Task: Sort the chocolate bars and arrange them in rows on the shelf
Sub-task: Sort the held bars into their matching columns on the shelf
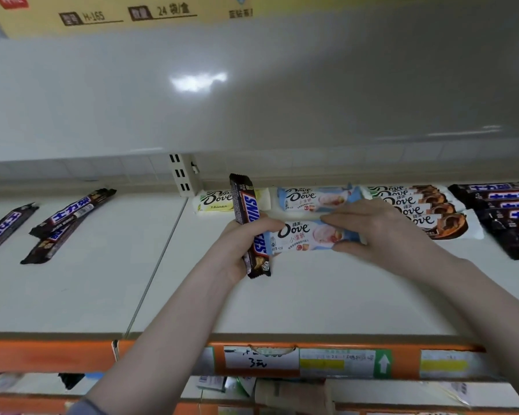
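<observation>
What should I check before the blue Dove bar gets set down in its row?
1. Hold on the bar: right hand pinches the blue Dove bar at its right end. Ok.
2. Left hand free to help: it grips an upright Snickers bar and also touches the Dove bar's left end. Not ok.
3. Matching row: another blue Dove bar lies just behind. Ok.
4. Landing spot: bare shelf in front of it. Ok.
5. Neighbouring rows: brown Dove stack lies to the right, yellow Dove bar to the left. Ok.
6. Bar touching the shelf: cannot tell.
</observation>
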A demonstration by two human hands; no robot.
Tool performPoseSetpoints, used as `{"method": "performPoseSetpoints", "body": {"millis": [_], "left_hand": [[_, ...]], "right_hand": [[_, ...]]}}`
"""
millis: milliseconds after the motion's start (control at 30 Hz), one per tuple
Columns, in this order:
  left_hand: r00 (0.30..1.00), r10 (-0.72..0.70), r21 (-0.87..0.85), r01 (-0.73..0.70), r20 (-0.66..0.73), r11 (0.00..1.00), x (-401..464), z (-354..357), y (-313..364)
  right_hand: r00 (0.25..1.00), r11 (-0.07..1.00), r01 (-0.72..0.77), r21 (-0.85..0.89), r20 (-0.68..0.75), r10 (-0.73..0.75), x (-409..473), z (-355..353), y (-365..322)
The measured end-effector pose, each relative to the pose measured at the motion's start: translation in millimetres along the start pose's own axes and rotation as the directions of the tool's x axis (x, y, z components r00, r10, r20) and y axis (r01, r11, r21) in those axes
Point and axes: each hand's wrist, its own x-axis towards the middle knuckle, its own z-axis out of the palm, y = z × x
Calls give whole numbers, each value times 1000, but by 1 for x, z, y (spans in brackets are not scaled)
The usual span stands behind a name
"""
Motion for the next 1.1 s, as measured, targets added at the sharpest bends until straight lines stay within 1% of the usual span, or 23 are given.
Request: {"method": "performPoseSetpoints", "body": {"millis": [100, 200, 267, 333, 433, 533, 600, 700, 767, 833, 933, 1100], "left_hand": [[1000, -25, -30, 25, 2, 999, 2, 0, -2], [999, -47, -92, 47, 1, 995, 4, -1, -4], [998, -60, -218, 61, 11, 974, 6, -2, -3], [997, -56, -356, 69, 47, 932, 7, -4, -2], [997, -62, -439, 77, 49, 895, 8, -5, -2], [997, -78, -447, 76, 13, 892, 9, -8, -3], [996, -84, -447, 81, 14, 891, 7, -10, -3], [996, -90, -472, 91, 25, 877, 5, -11, -3], [995, -94, -487, 99, 35, 868, 3, -11, -3], [994, -101, -494, 108, 42, 862, 2, -10, -3], [993, -112, -500, 121, 49, 857, 1, -10, -1], [991, -130, -513, 132, 40, 848, -1, -8, 0]], "right_hand": [[998, 996, 61, -73, 29, -59, 5, 0, 2], [998, 993, 58, -102, 18, -57, 11, 2, 4], [999, 995, 39, -90, -7, -40, 15, 3, 7], [999, 990, 28, -136, -37, -33, 19, 4, 12], [999, 977, -24, -212, -39, 16, 25, 6, 19], [996, 972, -82, -219, 15, 88, 31, 10, 28], [989, 966, -137, -220, 30, 148, 34, 16, 34], [971, 952, -189, -240, 102, 218, 39, 21, 36], [963, 947, -220, -236, 105, 250, 42, 21, 37], [961, 943, -231, -240, 92, 259, 43, 20, 37], [959, 940, -228, -256, 109, 262, 44, 20, 39], [963, 938, -203, -282, 115, 244, 43, 22, 42]]}}
